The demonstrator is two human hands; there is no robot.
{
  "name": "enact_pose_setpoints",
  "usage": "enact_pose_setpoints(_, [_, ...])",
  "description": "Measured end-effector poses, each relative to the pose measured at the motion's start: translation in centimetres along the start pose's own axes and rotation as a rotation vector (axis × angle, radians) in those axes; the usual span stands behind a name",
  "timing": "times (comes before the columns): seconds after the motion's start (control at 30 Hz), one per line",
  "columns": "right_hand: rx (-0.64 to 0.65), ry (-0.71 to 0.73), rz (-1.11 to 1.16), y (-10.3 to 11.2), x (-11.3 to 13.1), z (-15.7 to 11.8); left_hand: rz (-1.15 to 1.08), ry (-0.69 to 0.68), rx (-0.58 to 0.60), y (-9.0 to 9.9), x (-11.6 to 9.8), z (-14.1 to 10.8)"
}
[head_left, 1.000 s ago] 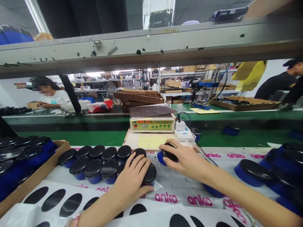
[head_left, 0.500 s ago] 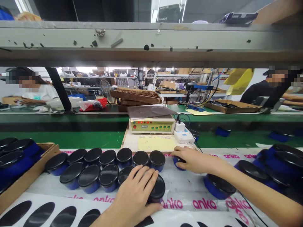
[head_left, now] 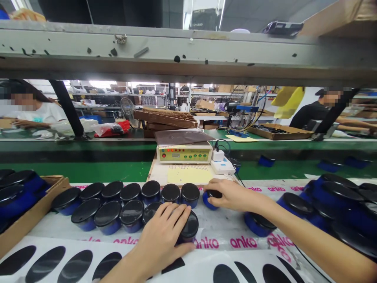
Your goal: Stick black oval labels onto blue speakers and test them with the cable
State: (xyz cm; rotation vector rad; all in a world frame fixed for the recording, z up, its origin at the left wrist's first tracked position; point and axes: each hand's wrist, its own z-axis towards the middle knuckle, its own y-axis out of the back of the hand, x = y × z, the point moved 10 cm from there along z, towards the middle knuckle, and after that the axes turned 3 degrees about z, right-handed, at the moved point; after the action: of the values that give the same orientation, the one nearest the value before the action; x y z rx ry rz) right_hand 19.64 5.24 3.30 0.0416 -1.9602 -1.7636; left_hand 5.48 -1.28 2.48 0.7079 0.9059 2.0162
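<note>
My left hand lies over the front of a group of round blue containers with glossy black lids, its fingers curved around one container at the right end of the front row. That container is partly hidden by my fingers. My right hand grips a similar blue container, which is tilted on its side, and covers most of its black lid. A neat block of several upright containers stands just left of it, with the back row close to my right fingers.
Tipped containers and a heap lie to the right. A cardboard tray of containers sits at left. Black-oval sheets and anko-printed film cover the bench. Beyond stand a yellow-faced tester, a green conveyor and co-workers.
My right hand has shifted left and tilted the blue container in its grip. My left hand stays on the same container. The whole view has drifted slightly left.
</note>
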Motion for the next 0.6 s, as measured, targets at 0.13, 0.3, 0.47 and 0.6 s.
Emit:
enact_pose_setpoints(0.13, [-0.001, -0.057, 0.01, 0.4, 0.1, 1.5, 0.035, -0.003, -0.03, 0.1, -0.1, -0.1])
enact_pose_setpoints(0.3, [-0.023, -0.187, 0.007, 2.6, -1.5, -2.1, 0.058, 0.008, -0.084, 0.2, 0.0, -0.3])
enact_pose_setpoints(0.47, [0.118, -0.373, 0.011, 1.4, -5.4, -8.7, 0.076, -0.031, -0.048, -0.5, -0.1, -0.7])
enact_pose_setpoints(0.6, [0.127, -0.37, 0.1, 1.0, -6.0, -10.9, 0.116, -0.052, -0.035, -0.8, -0.1, -1.0])
